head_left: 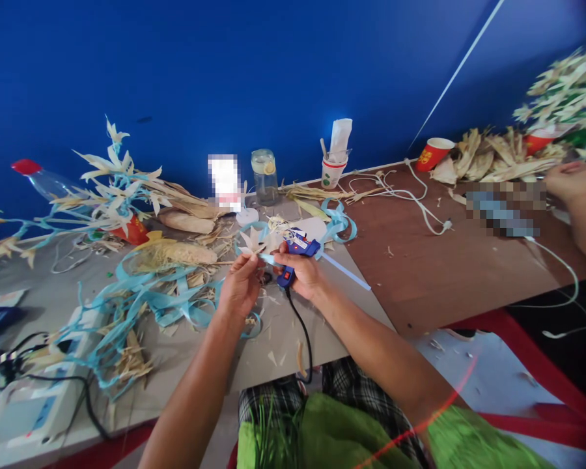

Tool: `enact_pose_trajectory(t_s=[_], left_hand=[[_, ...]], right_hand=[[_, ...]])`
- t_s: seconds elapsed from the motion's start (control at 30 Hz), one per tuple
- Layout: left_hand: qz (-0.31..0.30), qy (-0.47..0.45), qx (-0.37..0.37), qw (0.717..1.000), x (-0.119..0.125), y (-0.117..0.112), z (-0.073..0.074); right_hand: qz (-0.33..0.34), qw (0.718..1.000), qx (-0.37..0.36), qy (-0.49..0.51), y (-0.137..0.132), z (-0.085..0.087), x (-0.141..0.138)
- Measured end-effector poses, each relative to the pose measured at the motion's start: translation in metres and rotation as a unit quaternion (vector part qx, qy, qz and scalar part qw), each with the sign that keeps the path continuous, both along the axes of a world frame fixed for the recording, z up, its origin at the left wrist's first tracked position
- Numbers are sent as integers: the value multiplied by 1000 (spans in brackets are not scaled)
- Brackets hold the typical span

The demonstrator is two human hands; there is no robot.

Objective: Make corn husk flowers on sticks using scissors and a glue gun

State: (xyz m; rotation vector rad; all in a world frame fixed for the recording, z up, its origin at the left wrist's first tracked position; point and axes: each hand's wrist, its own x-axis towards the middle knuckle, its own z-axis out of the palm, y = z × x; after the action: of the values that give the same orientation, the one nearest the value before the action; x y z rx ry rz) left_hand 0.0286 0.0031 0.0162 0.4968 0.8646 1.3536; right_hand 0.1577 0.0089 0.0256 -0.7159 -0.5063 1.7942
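In the head view, my left hand (241, 283) is pinching the base of a pale flower (251, 242) between closed thumb and fingers, just left of the middle of the frame. Beside it, my right hand (308, 275) is gripping a blue glue gun (308, 248), and a short blue strip (267, 258) is running between my two hands. The gun's black cord (305, 332) is hanging toward the bottom middle. A tangle of ribbon (168, 299) is lying left of centre, below a red cup (131, 229) that is holding flower branches. In the upper middle, a jar (264, 182) and a white cup (334, 172) are standing; at the right edge, another person's hand (573, 182) is showing.
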Motion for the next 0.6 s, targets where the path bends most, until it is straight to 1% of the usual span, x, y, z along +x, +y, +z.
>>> enact_pose_trajectory(t_s=[0.13,0.27,0.4,0.5,0.6], left_hand=[[-7,-4,-12,1000,0,-2,2],[-44,15,9,999,-3,-2,2],[-77,7,39,996,-7,0,0],[-80,-9,52,995,-6,-1,2],[-79,-22,49,995,-2,-3,7]], right_hand=[[3,1000,7,1,0,-3,-1],[7,1000,18,-5,0,-3,0],[11,1000,26,-9,-1,-1,2],[21,999,34,-14,-2,0,2],[40,998,47,-20,-2,-1,1]])
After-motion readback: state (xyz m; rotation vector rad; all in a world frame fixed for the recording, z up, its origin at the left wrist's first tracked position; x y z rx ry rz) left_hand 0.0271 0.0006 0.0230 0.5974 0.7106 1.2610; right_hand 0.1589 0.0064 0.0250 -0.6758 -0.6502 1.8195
